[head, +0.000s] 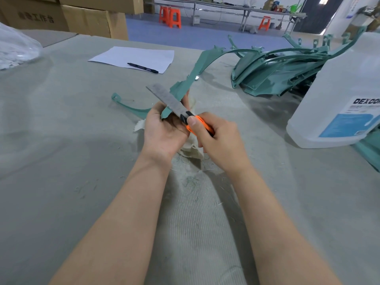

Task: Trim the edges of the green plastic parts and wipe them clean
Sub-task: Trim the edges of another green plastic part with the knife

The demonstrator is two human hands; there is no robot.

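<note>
Item: green plastic part (197, 66), a long curved strip at centre frame. Its lower end is gripped in the left hand (164, 130) along with a cloth (191, 149), and its long axis rises to the upper right toward the stacked green parts (277, 73). The right hand (222, 145) is wrapped round an orange utility knife (202, 124), blade pointing upper left across the held end. Trimming is judged under way. Shavings lie on the counter (61, 140).

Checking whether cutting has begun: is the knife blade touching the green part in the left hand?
Cannot tell. The head view shows the knife blade crossing over the green part, but overlap hides any gap.
</note>
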